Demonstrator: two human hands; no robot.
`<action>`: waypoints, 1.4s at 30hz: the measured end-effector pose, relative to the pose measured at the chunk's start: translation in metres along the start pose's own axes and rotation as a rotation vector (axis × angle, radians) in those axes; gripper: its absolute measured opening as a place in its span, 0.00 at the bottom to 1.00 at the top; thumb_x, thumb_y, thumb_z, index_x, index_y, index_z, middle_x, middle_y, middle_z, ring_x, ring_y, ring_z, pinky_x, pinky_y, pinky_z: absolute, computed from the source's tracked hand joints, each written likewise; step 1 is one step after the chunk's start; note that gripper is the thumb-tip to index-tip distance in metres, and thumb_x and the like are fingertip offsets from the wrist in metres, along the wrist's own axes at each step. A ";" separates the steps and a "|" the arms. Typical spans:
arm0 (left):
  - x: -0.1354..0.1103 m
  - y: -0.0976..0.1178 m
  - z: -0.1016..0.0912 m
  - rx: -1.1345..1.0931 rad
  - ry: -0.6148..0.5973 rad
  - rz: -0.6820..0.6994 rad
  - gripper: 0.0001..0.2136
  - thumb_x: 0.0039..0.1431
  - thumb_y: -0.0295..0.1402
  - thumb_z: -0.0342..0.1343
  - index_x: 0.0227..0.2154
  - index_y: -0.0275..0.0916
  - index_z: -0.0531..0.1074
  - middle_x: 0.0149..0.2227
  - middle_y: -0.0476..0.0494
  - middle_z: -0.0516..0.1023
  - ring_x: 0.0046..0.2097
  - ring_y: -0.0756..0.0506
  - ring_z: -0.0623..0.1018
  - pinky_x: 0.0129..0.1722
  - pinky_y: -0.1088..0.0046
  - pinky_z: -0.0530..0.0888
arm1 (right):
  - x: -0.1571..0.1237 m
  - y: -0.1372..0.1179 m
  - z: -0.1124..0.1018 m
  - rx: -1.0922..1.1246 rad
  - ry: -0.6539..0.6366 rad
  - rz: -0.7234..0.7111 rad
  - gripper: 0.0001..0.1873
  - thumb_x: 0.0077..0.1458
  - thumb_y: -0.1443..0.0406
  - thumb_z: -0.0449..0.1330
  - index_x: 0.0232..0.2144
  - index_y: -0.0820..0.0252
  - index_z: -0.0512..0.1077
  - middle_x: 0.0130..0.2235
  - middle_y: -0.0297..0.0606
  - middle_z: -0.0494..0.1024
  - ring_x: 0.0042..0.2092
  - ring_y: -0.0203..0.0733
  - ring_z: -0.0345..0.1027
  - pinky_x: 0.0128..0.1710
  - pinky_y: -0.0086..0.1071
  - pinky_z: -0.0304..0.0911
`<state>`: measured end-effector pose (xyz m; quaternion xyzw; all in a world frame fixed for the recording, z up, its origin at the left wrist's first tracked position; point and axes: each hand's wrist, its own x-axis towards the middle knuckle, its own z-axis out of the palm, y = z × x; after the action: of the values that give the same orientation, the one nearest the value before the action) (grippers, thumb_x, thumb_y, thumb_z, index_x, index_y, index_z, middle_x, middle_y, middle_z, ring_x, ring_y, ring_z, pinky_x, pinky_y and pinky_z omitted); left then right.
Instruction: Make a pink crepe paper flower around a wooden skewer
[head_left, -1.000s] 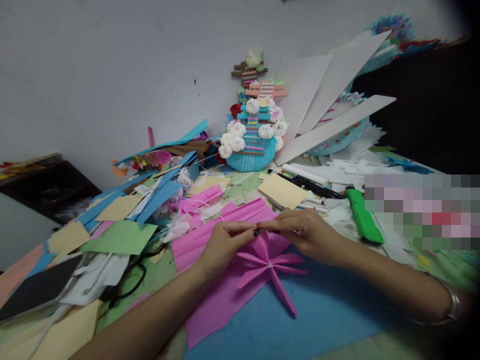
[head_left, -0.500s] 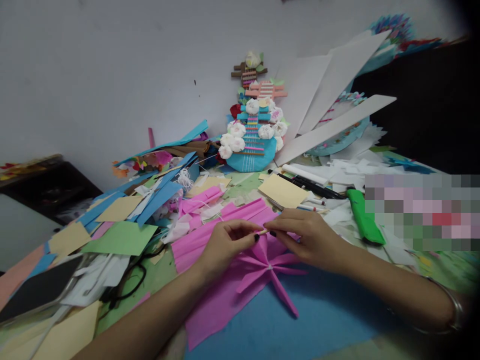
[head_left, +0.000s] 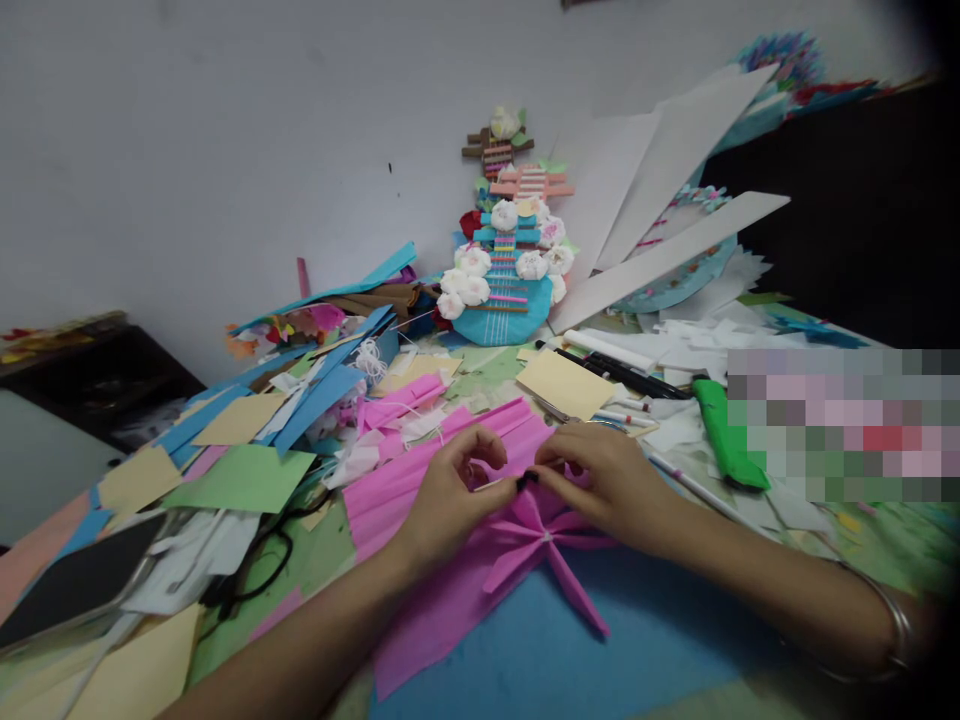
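Note:
A pleated pink paper rosette lies on a blue sheet at the table's front. My left hand and my right hand meet just above its centre, fingertips pinched together on the rosette's upper fold. A thin pale strand or stick runs between the two pinches; I cannot make out what it is. Under the rosette lies a larger sheet of pleated pink paper. A bangle is on my right wrist.
Loose paper scraps in blue, yellow and green pile up at the left, with black scissors. A blue paper model with white flowers leans on the wall. White boards, pens and a green object lie at the right.
Both hands have dropped slightly toward the rosette and their fingertips have closed in together over its centre. The rosette has shifted a little to the right and down.

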<state>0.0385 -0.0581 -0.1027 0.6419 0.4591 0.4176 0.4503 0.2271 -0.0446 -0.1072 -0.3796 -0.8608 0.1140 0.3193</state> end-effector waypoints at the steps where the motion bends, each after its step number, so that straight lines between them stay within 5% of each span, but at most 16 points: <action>1: 0.000 0.000 0.000 0.032 0.010 0.008 0.06 0.48 0.27 0.59 0.28 0.37 0.66 0.30 0.51 0.67 0.30 0.52 0.67 0.30 0.75 0.64 | 0.000 0.000 0.000 0.005 0.003 0.007 0.07 0.56 0.66 0.56 0.28 0.61 0.72 0.27 0.37 0.74 0.31 0.38 0.65 0.31 0.31 0.56; 11: 0.000 0.003 -0.002 0.179 -0.070 -0.046 0.06 0.51 0.31 0.57 0.27 0.34 0.76 0.26 0.45 0.75 0.29 0.49 0.70 0.30 0.72 0.64 | -0.002 0.003 0.003 -0.031 0.095 -0.044 0.10 0.58 0.63 0.55 0.29 0.61 0.72 0.27 0.37 0.73 0.32 0.38 0.64 0.32 0.32 0.56; 18: -0.003 0.007 -0.001 0.275 -0.021 0.006 0.04 0.50 0.28 0.57 0.26 0.35 0.77 0.25 0.47 0.76 0.28 0.50 0.68 0.29 0.73 0.62 | -0.004 0.000 0.002 0.010 0.119 -0.028 0.06 0.55 0.64 0.58 0.29 0.61 0.71 0.28 0.36 0.73 0.33 0.38 0.64 0.34 0.32 0.55; 29: -0.005 0.009 -0.003 0.218 -0.056 -0.001 0.03 0.50 0.28 0.56 0.24 0.35 0.74 0.24 0.49 0.73 0.28 0.51 0.67 0.29 0.74 0.62 | 0.001 0.003 -0.007 -0.120 -0.033 -0.105 0.12 0.61 0.64 0.52 0.31 0.60 0.73 0.29 0.36 0.75 0.34 0.38 0.66 0.37 0.35 0.49; 42: -0.003 0.005 -0.003 0.063 -0.128 -0.044 0.04 0.51 0.31 0.56 0.28 0.35 0.71 0.27 0.48 0.73 0.30 0.51 0.71 0.31 0.73 0.67 | 0.001 0.001 -0.004 -0.060 0.046 -0.010 0.07 0.56 0.63 0.59 0.27 0.59 0.70 0.27 0.34 0.74 0.32 0.39 0.66 0.36 0.36 0.48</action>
<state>0.0356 -0.0613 -0.0973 0.6710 0.4562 0.3511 0.4673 0.2294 -0.0430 -0.1043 -0.3873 -0.8580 0.0780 0.3281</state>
